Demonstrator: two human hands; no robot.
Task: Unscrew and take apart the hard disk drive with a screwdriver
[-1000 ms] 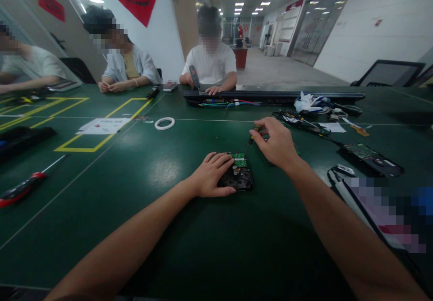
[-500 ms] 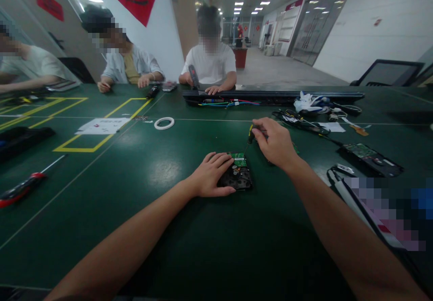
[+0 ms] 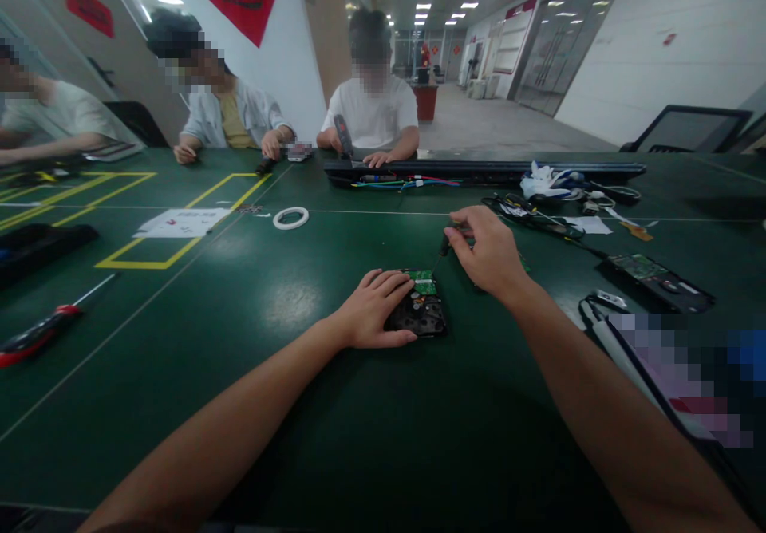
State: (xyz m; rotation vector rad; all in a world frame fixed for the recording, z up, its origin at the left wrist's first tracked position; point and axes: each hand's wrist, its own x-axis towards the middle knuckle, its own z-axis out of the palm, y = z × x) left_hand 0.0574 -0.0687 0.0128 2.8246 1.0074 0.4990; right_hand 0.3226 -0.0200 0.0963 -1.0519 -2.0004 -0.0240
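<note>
A hard drive (image 3: pixel 426 317) with a green circuit board lies on the green table in front of me. My left hand (image 3: pixel 377 309) rests on its left side, fingers stretched over the board and thumb along the near part. My right hand (image 3: pixel 487 250) is closed around the handle of a small screwdriver (image 3: pixel 444 246). The screwdriver slants down, its thin tip at the board's far right corner; whether it sits in a screw is too small to tell. Partly hidden behind my right hand is another piece with a green board (image 3: pixel 525 262).
A red-and-black screwdriver (image 3: pixel 45 332) lies at left, near a black tray (image 3: pixel 45 247). A tape roll (image 3: pixel 290 218) and paper (image 3: pixel 181 223) lie farther back. Another hard drive (image 3: pixel 655 282), cables (image 3: pixel 527 212) and a white-and-blue bundle (image 3: pixel 547 182) are at right. A long black panel (image 3: pixel 484 170) spans the far side, where people sit.
The screwdriver's handle has turned slightly in my right hand, its yellow marking no longer showing. My left hand and the hard drive stay put. Across the table, a person's hand has moved onto a dark tool.
</note>
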